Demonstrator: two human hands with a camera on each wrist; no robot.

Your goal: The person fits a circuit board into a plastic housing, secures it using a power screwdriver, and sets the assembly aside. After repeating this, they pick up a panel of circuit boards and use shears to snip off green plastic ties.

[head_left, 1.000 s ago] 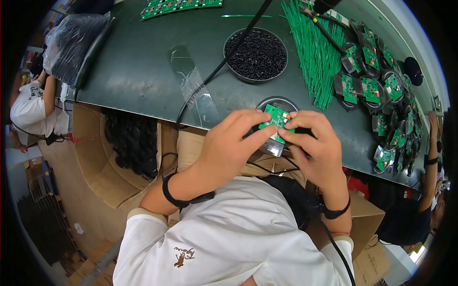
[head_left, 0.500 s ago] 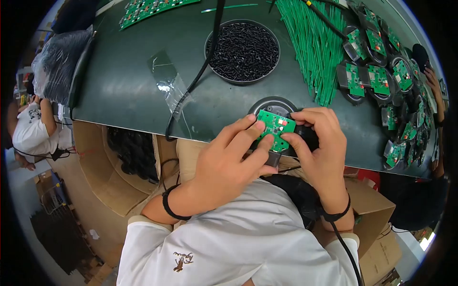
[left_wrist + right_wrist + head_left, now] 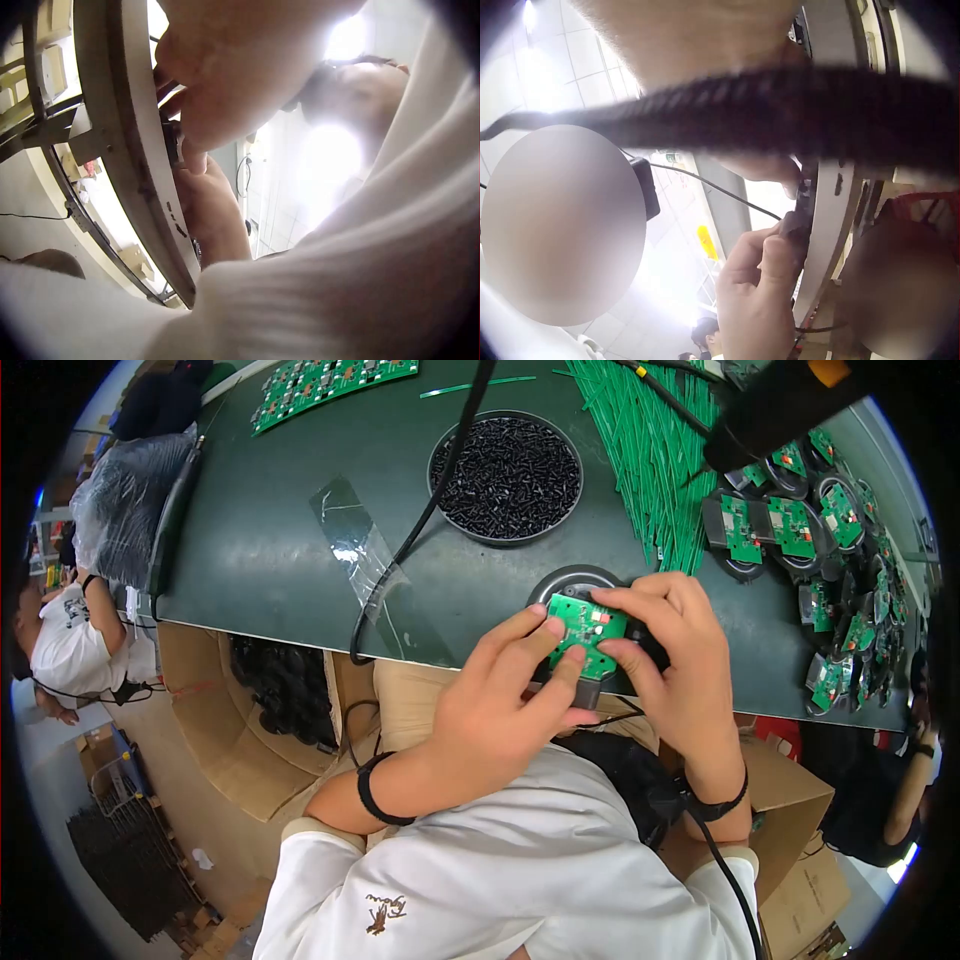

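A green circuit board (image 3: pixel 575 622) lies over a black round plastic housing (image 3: pixel 572 576) at the table's front edge in the head view. My left hand (image 3: pixel 500 705) grips board and housing from the left, fingertips on the board's face and thumb tip low by the housing. From the right, my right hand (image 3: pixel 685 670) holds the board's other edge between thumb and forefinger. In the left wrist view my left hand (image 3: pixel 232 75) hides most of the work. A dark corner of the housing (image 3: pixel 795 225) shows between the fingers in the right wrist view.
A black electric screwdriver (image 3: pixel 785 410) hangs at upper right. Beyond the hands stand a bowl of black screws (image 3: pixel 510 480) and a heap of green strips (image 3: pixel 650 470). Assembled housings with boards (image 3: pixel 790 525) pile up at right. A black cable (image 3: pixel 430 510) crosses the table.
The left fingers have spread over the board, which has turned and now lies over the round housing. The screwdriver has swung into the upper right of the view.
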